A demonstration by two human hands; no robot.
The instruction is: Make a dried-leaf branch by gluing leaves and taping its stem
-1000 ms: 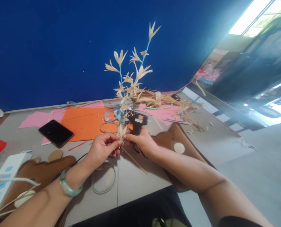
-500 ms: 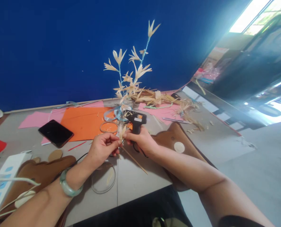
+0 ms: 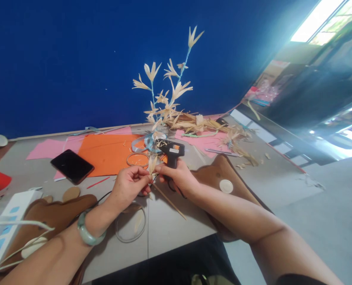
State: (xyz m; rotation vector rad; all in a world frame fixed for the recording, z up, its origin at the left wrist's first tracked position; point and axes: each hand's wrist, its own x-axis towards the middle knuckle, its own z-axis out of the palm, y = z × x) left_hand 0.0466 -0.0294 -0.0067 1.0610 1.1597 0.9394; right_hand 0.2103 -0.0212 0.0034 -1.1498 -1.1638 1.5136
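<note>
My left hand (image 3: pixel 133 182), with a jade-coloured bangle at its wrist, pinches the base of a small pale husk flower (image 3: pixel 152 165). Close beside it, my right hand (image 3: pixel 180 178) is closed round the handle of a black glue gun (image 3: pixel 175 150), its thumb and fingertips near the same flower. Whether those fingertips touch the flower I cannot tell. A thin wooden stick (image 3: pixel 170 202) slants down to the right from between the hands. Behind them stands a taller spray of husk flowers (image 3: pixel 167 111) on blue-wrapped stems. Blue ribbon (image 3: pixel 139 144) lies near its foot.
A black phone (image 3: pixel 72 166) lies by orange paper (image 3: pixel 105 154). Wire rings (image 3: pixel 130 241), brown animal-shaped pieces (image 3: pixel 232 198) and a white power strip (image 3: pixel 8 221) are on the table. Dried husks (image 3: pixel 193 122) lie at the back, before a blue panel (image 3: pixel 60 67).
The view has shifted slightly, so the scene sits a little further right. Both hands keep nearly the same pose at the small flower.
</note>
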